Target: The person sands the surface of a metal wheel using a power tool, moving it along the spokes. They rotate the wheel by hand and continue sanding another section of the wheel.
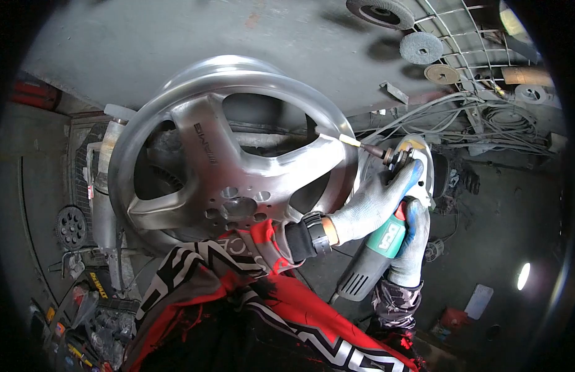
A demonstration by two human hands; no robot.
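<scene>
My left hand (368,208), in a grey-white glove with a watch at the wrist, is closed around the front of a green and grey DCA power grinder (369,263). Lower on its body, my right hand (416,239) wraps the same tool in a matching glove with blue patches. A thin shaft with a pale tip (348,140) projects from the grinder's head toward a bare metal car wheel rim (207,155). That tip is at the end of a spoke near the rim's right edge; whether it touches cannot be made out. The rim stands tilted, spokes facing me.
Abrasive discs (421,48) hang on a wire rack (461,37) at the upper right, with coiled cables (508,121) below. Another power tool (104,211) stands left of the rim. Assorted tools and bags (104,328) crowd the lower left. A grey panel (145,37) lies behind the rim.
</scene>
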